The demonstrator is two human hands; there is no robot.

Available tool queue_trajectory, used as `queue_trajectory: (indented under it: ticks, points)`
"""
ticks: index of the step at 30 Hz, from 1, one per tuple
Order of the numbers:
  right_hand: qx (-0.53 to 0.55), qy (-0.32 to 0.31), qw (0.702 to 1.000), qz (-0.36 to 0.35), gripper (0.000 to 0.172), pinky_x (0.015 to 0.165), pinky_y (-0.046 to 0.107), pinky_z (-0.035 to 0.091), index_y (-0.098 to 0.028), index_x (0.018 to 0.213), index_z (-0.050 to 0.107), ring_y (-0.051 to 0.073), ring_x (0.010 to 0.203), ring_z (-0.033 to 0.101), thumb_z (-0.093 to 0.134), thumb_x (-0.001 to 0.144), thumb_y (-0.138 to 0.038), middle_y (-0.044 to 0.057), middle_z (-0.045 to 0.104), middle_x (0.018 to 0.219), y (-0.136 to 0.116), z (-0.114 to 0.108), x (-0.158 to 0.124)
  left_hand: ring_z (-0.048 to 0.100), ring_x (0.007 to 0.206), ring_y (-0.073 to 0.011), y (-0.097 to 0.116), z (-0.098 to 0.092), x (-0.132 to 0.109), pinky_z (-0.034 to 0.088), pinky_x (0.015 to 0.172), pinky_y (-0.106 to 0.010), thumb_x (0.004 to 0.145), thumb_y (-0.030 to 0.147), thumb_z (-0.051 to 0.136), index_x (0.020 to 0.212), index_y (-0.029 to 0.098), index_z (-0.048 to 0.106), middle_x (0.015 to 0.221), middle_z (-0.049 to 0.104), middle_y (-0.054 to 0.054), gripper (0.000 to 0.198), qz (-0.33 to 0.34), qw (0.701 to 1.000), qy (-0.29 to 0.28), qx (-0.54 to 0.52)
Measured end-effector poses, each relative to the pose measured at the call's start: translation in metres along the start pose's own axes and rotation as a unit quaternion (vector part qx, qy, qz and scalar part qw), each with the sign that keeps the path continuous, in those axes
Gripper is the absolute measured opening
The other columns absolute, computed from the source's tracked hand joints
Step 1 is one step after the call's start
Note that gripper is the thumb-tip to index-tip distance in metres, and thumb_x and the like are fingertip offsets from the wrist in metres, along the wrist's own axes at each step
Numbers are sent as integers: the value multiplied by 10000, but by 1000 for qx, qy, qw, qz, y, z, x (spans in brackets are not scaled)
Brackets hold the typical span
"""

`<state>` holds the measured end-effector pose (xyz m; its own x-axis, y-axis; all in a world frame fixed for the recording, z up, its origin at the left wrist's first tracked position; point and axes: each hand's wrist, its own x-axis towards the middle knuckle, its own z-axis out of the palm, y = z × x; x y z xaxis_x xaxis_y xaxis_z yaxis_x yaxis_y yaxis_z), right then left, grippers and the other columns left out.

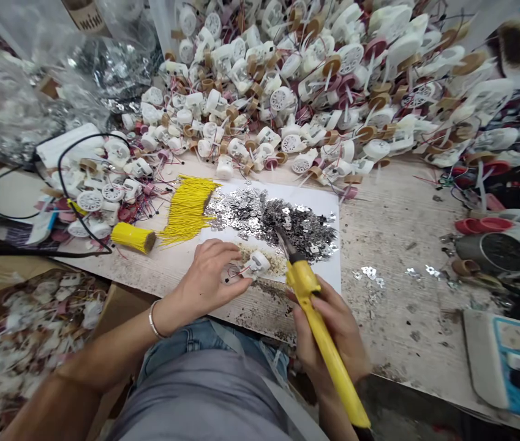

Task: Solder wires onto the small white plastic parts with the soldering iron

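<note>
Well, in the head view, the left hand (pixel 207 277) was closed in a pinch on a small white plastic housing (pixel 258 263), which it held just over a sheet of paper (pixel 326 202), with thin red and dark wires (pixel 233 272) trailing from it. The right hand (pixel 331 331) was clenched around the yellow handle of a soldering iron (pixel 308 303), its metal tip (pixel 282 241) near the housing but not touching it. Loose metal tabs (pixel 278 220) lay heaped on the paper, beside a sheaf of yellow wires (pixel 188 208). Many more housings (pixel 260 79) were piled across the bench (pixel 392 257). The housing looked light, stiff and rather brittle, so its body seemed the place to hold it, while the soft wires looked apt to snag and offered no firm hold.
</note>
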<state>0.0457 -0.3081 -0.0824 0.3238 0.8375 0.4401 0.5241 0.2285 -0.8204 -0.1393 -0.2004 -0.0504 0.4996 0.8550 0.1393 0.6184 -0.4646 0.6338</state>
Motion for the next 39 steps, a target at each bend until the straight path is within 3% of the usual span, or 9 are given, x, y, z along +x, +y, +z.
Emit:
queue_trajectory:
  ticks: [2, 4, 6, 9, 15, 22, 26, 31, 39]
  points:
    - [-8, 15, 1000, -26, 204, 794, 358, 622, -219, 846, 640, 219, 1042, 646, 642, 739, -45, 48, 585, 1250, 3, 16, 13, 542, 1136, -265, -2, -6, -1, 376, 1013, -444, 725, 319, 713, 1011, 180, 636, 1121, 663, -104, 326, 27, 1000, -6, 10]
    - [-8, 18, 998, -61, 196, 786, 333, 623, -219, 798, 623, 193, 1037, 639, 630, 744, -31, 34, 559, 1251, 5, 32, 24, 572, 1104, -246, -3, -10, 0, 352, 1049, -457, 788, 281, 647, 968, 183, 646, 1057, 685, -87, 205, 41, 998, -38, 9]
    - [-14, -3, 995, -96, 205, 800, 326, 617, -223, 825, 616, 188, 1059, 624, 619, 753, -32, 37, 527, 1263, 9, 45, 32, 640, 906, -198, -4, -12, 1, 436, 960, -398, 862, 232, 543, 865, 173, 662, 897, 710, -67, 133, 31, 997, -71, 7]
    - [-31, -38, 992, -116, 196, 833, 321, 604, -214, 852, 597, 185, 1082, 607, 612, 767, -38, 53, 491, 1268, 11, 53, 35, 635, 736, -167, -8, -9, 5, 497, 746, -300, 904, 212, 468, 791, 158, 674, 792, 703, -66, 242, -15, 996, -83, 24]
    - [-38, -23, 996, -81, 203, 805, 309, 607, -200, 791, 563, 195, 1072, 605, 680, 719, -50, 58, 515, 1197, -1, 43, 23, 521, 1158, -272, -14, 4, 17, 373, 964, -465, 884, 153, 497, 904, 175, 696, 1207, 637, -106, 201, 25, 991, -91, 99]
    - [-9, 8, 999, -31, 180, 786, 338, 608, -203, 763, 580, 198, 1030, 625, 666, 719, -52, 52, 562, 1184, 1, 38, 10, 616, 827, -203, -7, -2, 16, 343, 851, -388, 917, 217, 476, 868, 174, 695, 815, 702, -62, 229, -15, 982, -124, 138]
    - [18, -7, 999, -28, 178, 819, 361, 591, -211, 825, 602, 208, 1041, 631, 651, 736, -64, 59, 600, 1181, 3, 38, 9, 615, 799, -216, -7, 1, 24, 326, 793, -372, 915, 237, 490, 892, 190, 693, 802, 704, -53, 210, -58, 977, -134, 157]
    - [32, 30, 998, -34, 426, 835, 404, 580, -214, 1096, 574, 232, 1060, 624, 674, 712, -61, 81, 636, 1113, 6, 28, 8, 620, 816, -228, 0, 7, 45, 314, 796, -383, 881, 239, 539, 848, 167, 670, 807, 712, -51, 153, -92, 970, -177, 138]
    - [-41, -13, 994, -104, 545, 804, 350, 604, -236, 1228, 570, 219, 1024, 646, 644, 728, -31, 75, 630, 1171, 12, 4, 2, 588, 826, -205, -5, 4, 32, 269, 871, -399, 909, 215, 510, 794, 172, 669, 775, 688, -43, 201, 47, 967, -181, 175]
